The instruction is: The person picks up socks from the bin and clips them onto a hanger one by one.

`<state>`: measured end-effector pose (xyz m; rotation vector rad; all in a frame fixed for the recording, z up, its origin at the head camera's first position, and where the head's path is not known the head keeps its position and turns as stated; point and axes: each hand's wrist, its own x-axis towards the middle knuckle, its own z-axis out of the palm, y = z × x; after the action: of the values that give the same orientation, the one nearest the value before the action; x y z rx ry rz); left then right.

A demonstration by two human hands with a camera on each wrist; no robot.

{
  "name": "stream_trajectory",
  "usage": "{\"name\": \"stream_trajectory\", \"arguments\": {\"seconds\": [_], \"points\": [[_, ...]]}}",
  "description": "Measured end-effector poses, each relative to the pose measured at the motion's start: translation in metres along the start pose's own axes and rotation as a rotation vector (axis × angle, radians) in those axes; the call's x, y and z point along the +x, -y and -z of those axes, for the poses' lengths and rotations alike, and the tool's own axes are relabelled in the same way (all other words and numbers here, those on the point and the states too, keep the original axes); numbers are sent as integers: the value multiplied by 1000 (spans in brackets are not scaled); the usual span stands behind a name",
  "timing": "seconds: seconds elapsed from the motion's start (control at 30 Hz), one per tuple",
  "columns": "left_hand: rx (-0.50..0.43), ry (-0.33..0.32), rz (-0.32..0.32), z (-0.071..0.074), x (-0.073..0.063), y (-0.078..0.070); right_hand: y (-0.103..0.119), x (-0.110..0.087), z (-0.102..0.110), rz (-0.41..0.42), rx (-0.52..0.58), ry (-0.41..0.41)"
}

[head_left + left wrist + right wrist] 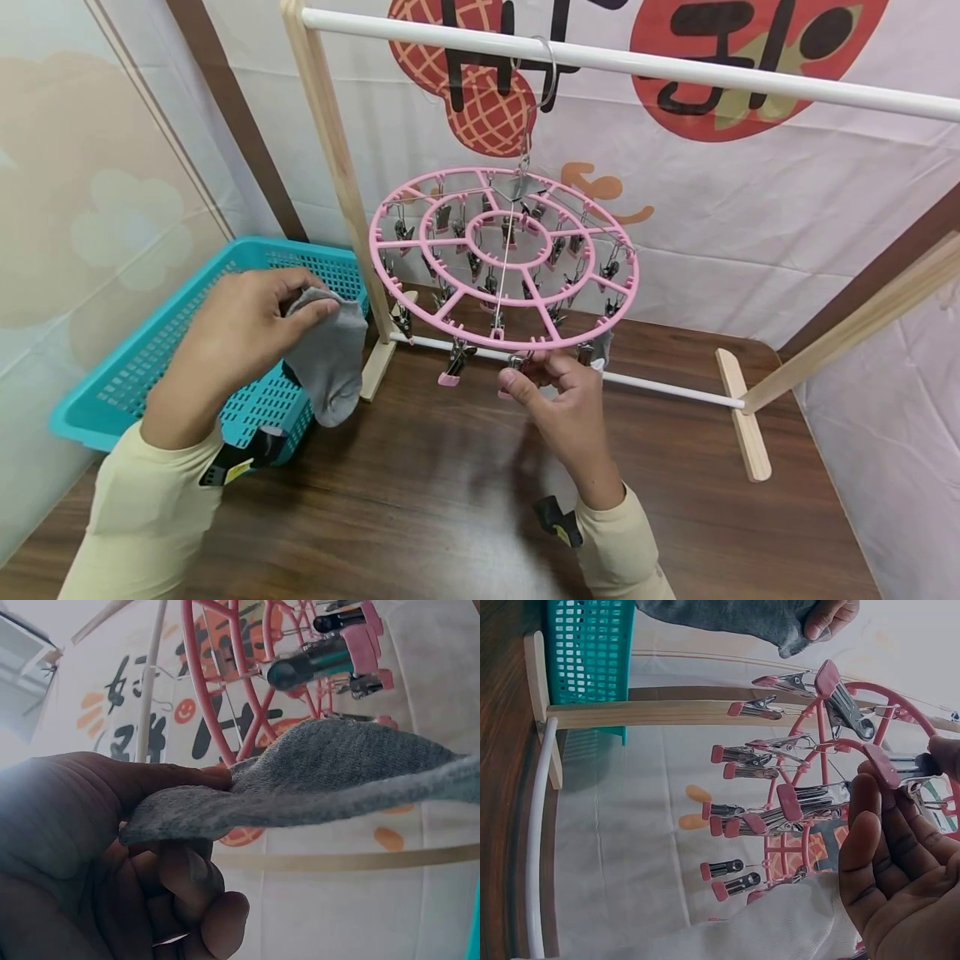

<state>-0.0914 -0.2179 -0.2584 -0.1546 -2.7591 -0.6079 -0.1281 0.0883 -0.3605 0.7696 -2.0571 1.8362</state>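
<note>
In the head view my left hand (232, 333) pinches a grey sock (330, 358) by its upper edge, thumb on top, and the rest hangs down. The left wrist view shows the sock's cloth (337, 761) between thumb and fingers. My right hand (566, 408) is at the front rim of a round pink clip hanger (405, 244). There, thumb and fingers pinch a metal clip with pink tips (883, 766). Just past that hand a light-coloured cloth (780, 930) hangs at the rim, mostly hidden in the head view.
The hanger hooks over a white rail (675, 77) on a wooden stand (337, 158). Several other clips dangle from its rings. A turquoise basket (90, 417) stands at the left on the brown table (450, 500). Behind is a printed cloth wall (712, 250).
</note>
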Motion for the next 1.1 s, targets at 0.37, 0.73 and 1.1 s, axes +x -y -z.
{"name": "stream_trajectory", "arguments": {"seconds": [0.37,0.73,1.1], "points": [[-47,6,-3,-12,-13,-14,-1,-1,-1,-45,-56,-11],[-90,42,-52,-19,-24,-28,3,0,-2,-18,-103,-20],[-169,77,-105,-26,-31,-44,-1,-1,-3,-20,-142,-37]]}}
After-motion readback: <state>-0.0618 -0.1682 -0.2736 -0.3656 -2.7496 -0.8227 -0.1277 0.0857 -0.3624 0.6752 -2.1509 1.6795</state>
